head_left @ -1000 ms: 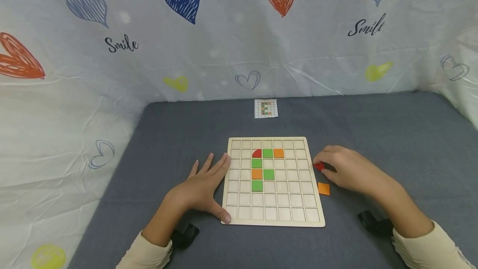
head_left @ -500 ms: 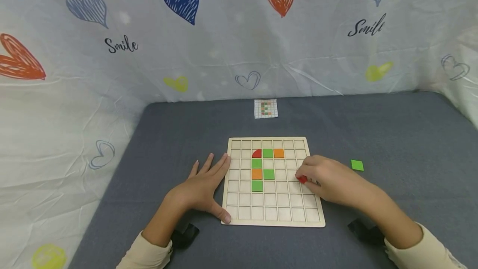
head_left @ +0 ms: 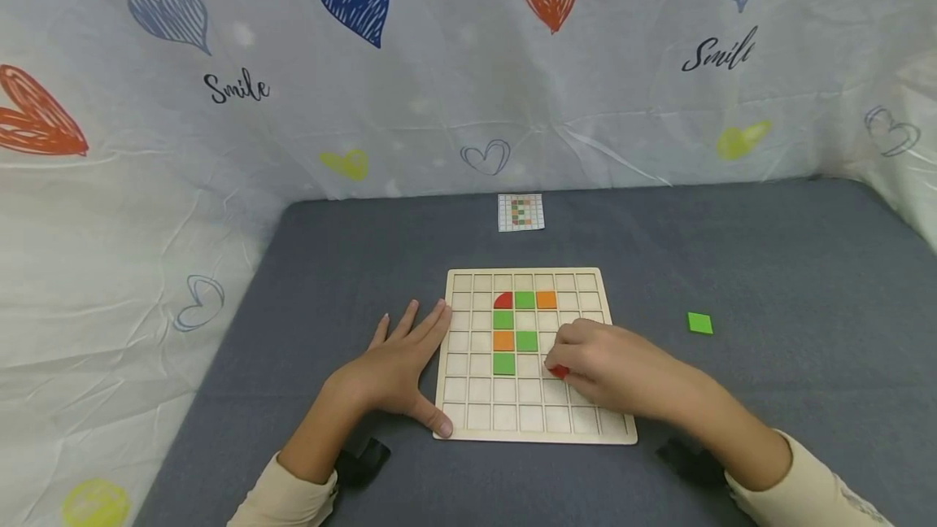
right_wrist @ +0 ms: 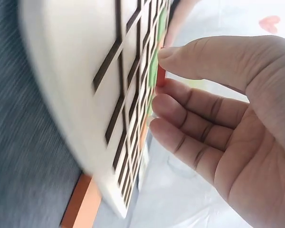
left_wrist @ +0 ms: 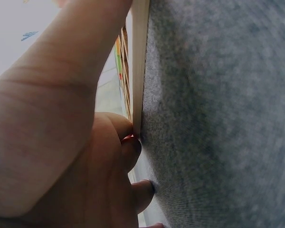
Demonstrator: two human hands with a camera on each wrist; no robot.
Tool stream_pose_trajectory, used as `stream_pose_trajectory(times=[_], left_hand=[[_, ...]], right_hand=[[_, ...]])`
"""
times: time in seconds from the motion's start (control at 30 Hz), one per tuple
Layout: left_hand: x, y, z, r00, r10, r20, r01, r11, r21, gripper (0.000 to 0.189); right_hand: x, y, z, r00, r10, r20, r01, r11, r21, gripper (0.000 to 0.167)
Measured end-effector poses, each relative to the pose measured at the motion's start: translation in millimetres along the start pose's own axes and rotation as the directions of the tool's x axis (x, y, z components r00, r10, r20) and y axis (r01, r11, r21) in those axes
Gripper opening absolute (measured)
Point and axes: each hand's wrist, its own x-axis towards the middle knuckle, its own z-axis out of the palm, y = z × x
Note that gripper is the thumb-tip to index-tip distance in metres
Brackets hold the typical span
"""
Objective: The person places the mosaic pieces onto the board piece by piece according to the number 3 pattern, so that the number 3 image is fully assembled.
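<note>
A pale wooden grid board (head_left: pixel 505 420) lies on the table, with green, orange and red tiles set in some cells. One of these is a red rounded-corner tile (head_left: pixel 503 301) at the upper left. My right hand (head_left: pixel 615 364) is over the board's right half and pinches a small red tile (head_left: pixel 560 371) between thumb and fingertip; its full shape is hidden. In the right wrist view the red tile (right_wrist: pixel 161 75) shows edge-on. Spread along the board's left edge, my left hand (head_left: pixel 388 368) touches it with fingertips and thumb, the thumb at the near corner.
A small printed card (head_left: pixel 521 212) with a coloured grid pattern lies behind the board. To the right sits a loose green tile (head_left: pixel 699 324). An orange tile (right_wrist: pixel 83 202) beside the board shows in the right wrist view; my right arm covers it in the head view.
My right hand has carried the red tile leftward from beside the board to over its grid, uncovering the green tile and covering the orange one. My left hand has stayed put.
</note>
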Motion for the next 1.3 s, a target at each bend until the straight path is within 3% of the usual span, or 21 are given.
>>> stream_pose_trajectory(times=[0.37, 0.57, 0.87, 1.3], left_hand=[[0.7, -1.5, 0.9, 1.000, 0.006, -0.002, -0.006, 1.000, 0.004, 0.152], [1.5, -1.9, 0.4, 1.000, 0.017, -0.004, -0.017, 1.000, -0.007, 0.151], [1.1, -2.6, 1.5, 1.000, 0.006, 0.004, -0.006, 1.000, -0.001, 0.152], [0.5, -2.7, 1.6, 1.000, 0.003, 0.002, -0.003, 1.000, 0.006, 0.152]], right_hand=[[22.6, -18.2, 14.1, 0.994, -0.105, 0.023, 0.106, 0.993, -0.044, 0.017], [30.4, -26.6, 17.9, 0.994, -0.079, 0.078, 0.081, 0.996, -0.027, 0.012], [36.6, -32.9, 26.8, 0.988, -0.149, 0.048, 0.152, 0.986, -0.068, 0.015], [39.7, -33.9, 31.8, 0.987, -0.143, 0.077, 0.150, 0.984, -0.097, 0.014]])
